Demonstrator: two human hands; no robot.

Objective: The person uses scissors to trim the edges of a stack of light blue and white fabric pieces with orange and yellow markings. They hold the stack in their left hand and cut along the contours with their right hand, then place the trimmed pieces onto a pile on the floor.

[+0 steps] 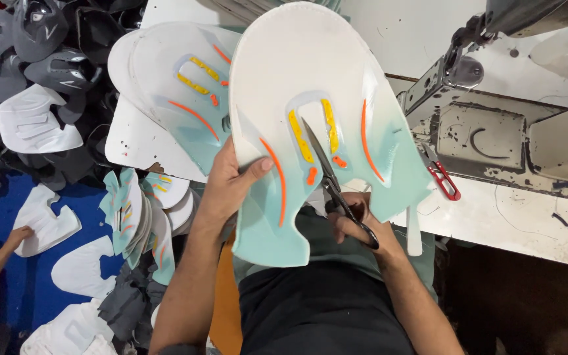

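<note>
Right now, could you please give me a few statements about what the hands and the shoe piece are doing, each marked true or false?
1. The left hand holds the white and mint shoe upper by its edge. True.
2. The right hand holds a hammer. False: it holds black scissors.
3. The scissor blades point into the upper's middle cut-out. True.
4. The red-handled snips lie on the person's lap. False: they lie on the sewing machine table.
5. A stack of similar uppers sits behind the held one. True.

Left hand (231, 181) gripping shoe upper (310, 79), right hand (356, 220) working scissors (333, 181)
</note>
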